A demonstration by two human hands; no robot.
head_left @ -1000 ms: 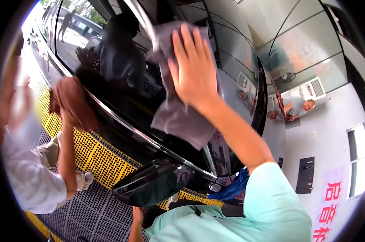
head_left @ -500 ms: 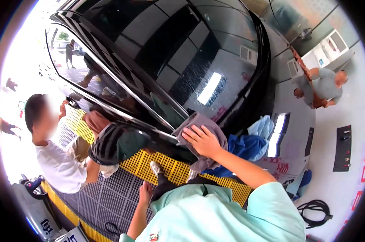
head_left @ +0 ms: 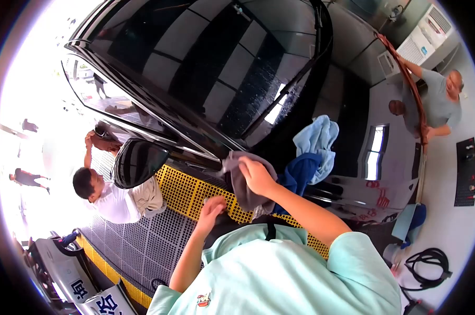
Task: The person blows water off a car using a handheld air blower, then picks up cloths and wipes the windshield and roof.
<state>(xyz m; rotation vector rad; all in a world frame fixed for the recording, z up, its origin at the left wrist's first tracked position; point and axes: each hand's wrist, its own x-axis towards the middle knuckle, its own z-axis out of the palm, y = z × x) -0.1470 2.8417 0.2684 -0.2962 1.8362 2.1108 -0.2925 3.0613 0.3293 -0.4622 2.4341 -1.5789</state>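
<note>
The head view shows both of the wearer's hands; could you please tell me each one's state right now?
Left hand: loosely curled, partly open, nothing visible in it.
Right hand: closed on the grey cloth.

I see daylight blown white past the outer edge of the floor grating [head_left: 127, 236], glare on the windshield [head_left: 221, 68], fisheye-curved borders.

Mint-green shirt [head_left: 284, 270], short sleeves [head_left: 361, 262], small emblem [head_left: 204, 300]

Black car [head_left: 221, 79] cut off at the top, lettered panel [head_left: 107, 304] at bottom
</note>
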